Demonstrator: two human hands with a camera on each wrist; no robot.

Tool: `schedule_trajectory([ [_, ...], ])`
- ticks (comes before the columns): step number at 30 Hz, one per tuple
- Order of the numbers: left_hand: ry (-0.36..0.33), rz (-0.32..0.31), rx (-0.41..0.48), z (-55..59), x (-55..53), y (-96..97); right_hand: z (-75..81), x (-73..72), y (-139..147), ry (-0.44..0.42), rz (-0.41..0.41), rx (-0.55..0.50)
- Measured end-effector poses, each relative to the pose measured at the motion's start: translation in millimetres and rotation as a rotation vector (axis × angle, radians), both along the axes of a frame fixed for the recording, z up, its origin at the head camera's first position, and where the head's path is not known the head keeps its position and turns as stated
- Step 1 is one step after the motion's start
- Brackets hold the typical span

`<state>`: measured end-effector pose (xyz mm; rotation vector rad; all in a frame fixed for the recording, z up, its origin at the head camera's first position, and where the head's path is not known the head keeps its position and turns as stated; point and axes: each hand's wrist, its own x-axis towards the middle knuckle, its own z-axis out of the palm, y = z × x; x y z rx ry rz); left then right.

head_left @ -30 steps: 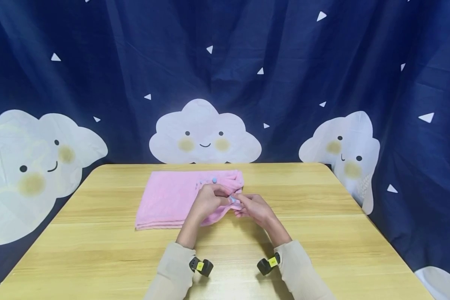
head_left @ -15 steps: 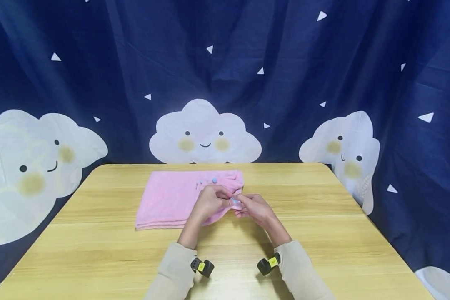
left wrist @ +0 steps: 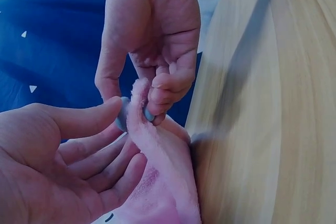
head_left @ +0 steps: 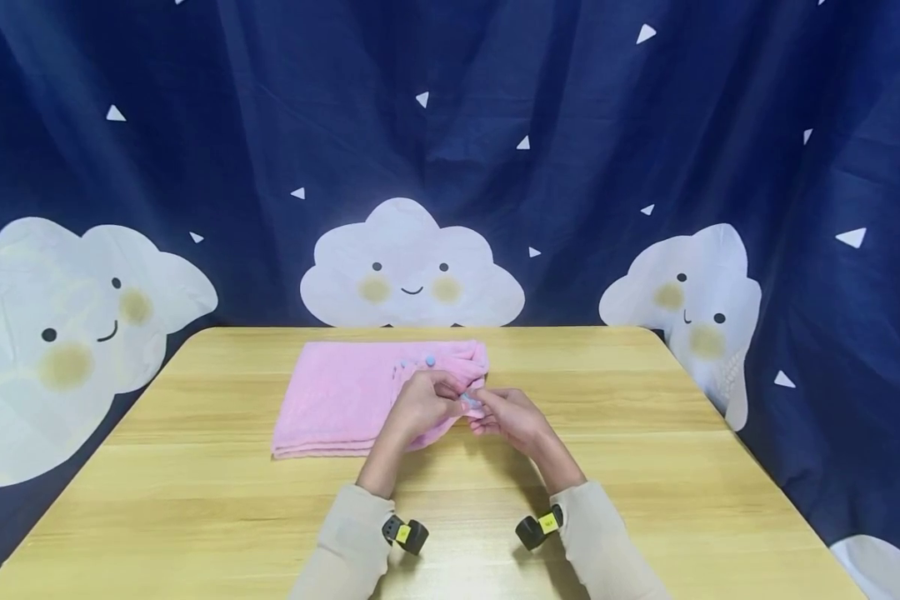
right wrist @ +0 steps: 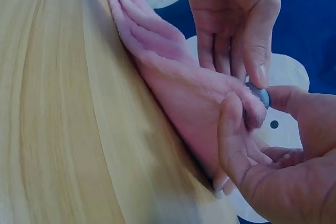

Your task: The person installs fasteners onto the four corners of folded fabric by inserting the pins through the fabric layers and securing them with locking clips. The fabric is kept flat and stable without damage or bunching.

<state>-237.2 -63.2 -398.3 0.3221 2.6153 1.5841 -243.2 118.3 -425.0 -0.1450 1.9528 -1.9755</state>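
A folded pink plush cloth (head_left: 330, 400) lies on the table, its right end gathered. My left hand (head_left: 420, 406) pinches a blue button (left wrist: 122, 114) at that end, thumb pressed to its face. From the right, my right hand (head_left: 519, 419) pinches the raised edge of the cloth around the same button, one digit on the button in the right wrist view. Blue shows on both sides of the edge in the left wrist view. Another blue button (head_left: 431, 361) sits on the cloth just beyond my left hand. My fingers hide part of the buttonhole area.
The wooden table (head_left: 195, 500) has rounded far corners. Behind it hangs a dark blue curtain (head_left: 465, 175) printed with white clouds and triangles. Both wrists carry black cameras on straps, near the cuffs of light sleeves.
My left hand has shifted slightly toward me and right, and the pinched button has tilted and become more covered by fingers. The right hand and the rest of the cloth hold nearly still.
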Motion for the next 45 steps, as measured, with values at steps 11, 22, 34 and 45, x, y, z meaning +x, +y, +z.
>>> schedule_trajectory([
  [11, -0.011, -0.002, -0.027, -4.9, 0.7, 7.6, 5.4, -1.7, 6.4, 0.008, -0.021, 0.138],
  [22, 0.019, -0.053, -0.098, -18.0, 2.7, 16.8, 4.0, -2.6, 8.2, 0.041, -0.137, 0.196],
  [34, 0.051, -0.071, -0.235, -27.6, 3.3, 29.1, 5.7, -2.3, 7.2, 0.07, -0.16, 0.17],
  [45, 0.137, 0.296, -0.049, -14.5, -9.1, -0.4, 5.9, -3.0, 7.6, 0.07, -0.161, 0.167],
])
